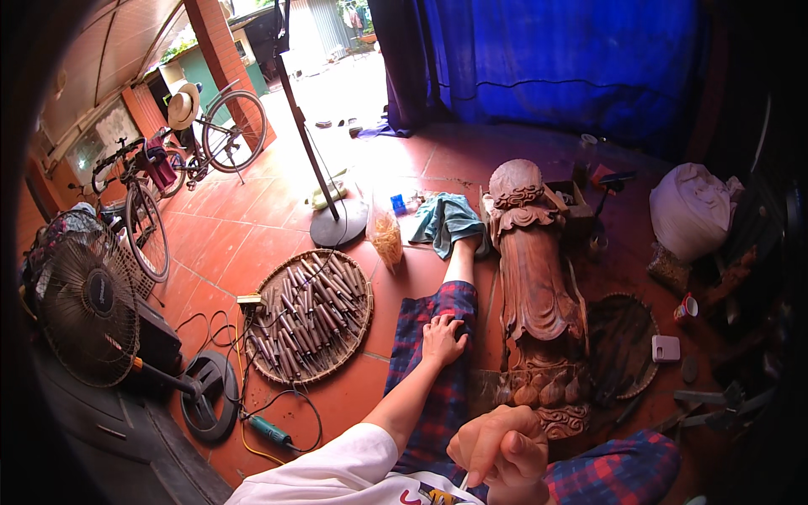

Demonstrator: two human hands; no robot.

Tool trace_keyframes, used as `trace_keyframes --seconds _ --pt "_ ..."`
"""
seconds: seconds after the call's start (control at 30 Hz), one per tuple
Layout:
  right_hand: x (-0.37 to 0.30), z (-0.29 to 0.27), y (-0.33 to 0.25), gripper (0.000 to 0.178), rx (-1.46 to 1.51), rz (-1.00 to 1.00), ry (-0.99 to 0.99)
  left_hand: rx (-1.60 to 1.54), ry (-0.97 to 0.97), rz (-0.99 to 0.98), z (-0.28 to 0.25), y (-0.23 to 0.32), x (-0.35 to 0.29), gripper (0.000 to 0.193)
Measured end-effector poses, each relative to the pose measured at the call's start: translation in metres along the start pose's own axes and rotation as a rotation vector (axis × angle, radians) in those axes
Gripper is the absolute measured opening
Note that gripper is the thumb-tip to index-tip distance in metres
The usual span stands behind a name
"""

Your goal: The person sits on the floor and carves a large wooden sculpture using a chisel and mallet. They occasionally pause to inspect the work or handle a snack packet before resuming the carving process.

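My left hand [443, 339] lies on my outstretched leg in dark plaid trousers [421, 383], its fingers spread and holding nothing. Close to my chest is my right hand [502, 448], raised with its fingers curled into a pinch. A thin pale tip shows below those fingers, too small to name. Right of my leg lies a large carved wooden piece [543, 295], with a rounded top, draped folds and a petalled base. Neither hand touches it. A round woven tray [368, 316] on the left holds many wooden-handled carving chisels [307, 316].
A fan [99, 290] stands at the left, beside cables and a green power tool [271, 431]. A lamp stand base [339, 224], a plastic bag [386, 240] and a teal cloth [449, 223] lie ahead. A dark basket [623, 345], white box [666, 348] and white sack [692, 209] are right.
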State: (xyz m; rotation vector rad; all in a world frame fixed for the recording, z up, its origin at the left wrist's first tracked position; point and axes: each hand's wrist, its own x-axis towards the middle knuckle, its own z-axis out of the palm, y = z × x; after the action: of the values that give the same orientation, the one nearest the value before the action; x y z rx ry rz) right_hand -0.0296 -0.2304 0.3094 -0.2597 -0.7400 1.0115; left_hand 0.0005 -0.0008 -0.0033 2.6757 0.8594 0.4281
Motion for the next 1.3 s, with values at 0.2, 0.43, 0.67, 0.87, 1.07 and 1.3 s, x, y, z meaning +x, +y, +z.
trace_keyframes --seconds 0.2,0.43,0.67,0.87,1.07,1.3 --pt "0.0004 0.0016 0.0002 0.050 0.004 -0.003 0.007 -0.006 0.002 0.006 -0.0008 0.0005 0.0001 0.041" --pt "0.0001 0.0021 -0.0004 0.050 0.005 -0.006 -0.002 0.006 0.000 0.007 0.0000 -0.0002 -0.0003 0.041" --pt "-0.0012 -0.0001 -0.0011 0.050 0.000 -0.005 0.002 0.011 0.002 0.012 -0.0008 0.0001 0.0003 0.041" --pt "-0.0020 -0.0010 -0.0011 0.050 0.001 -0.004 0.004 0.018 0.002 0.016 0.0000 0.0000 -0.0004 0.042" --pt "-0.0005 -0.0005 -0.0010 0.050 0.001 -0.006 -0.003 0.015 0.028 0.027 0.0012 -0.0023 -0.0012 0.041" --pt "-0.0015 -0.0007 -0.0010 0.050 0.009 0.012 0.011 0.014 0.012 0.028 -0.0009 -0.0008 -0.0002 0.042"
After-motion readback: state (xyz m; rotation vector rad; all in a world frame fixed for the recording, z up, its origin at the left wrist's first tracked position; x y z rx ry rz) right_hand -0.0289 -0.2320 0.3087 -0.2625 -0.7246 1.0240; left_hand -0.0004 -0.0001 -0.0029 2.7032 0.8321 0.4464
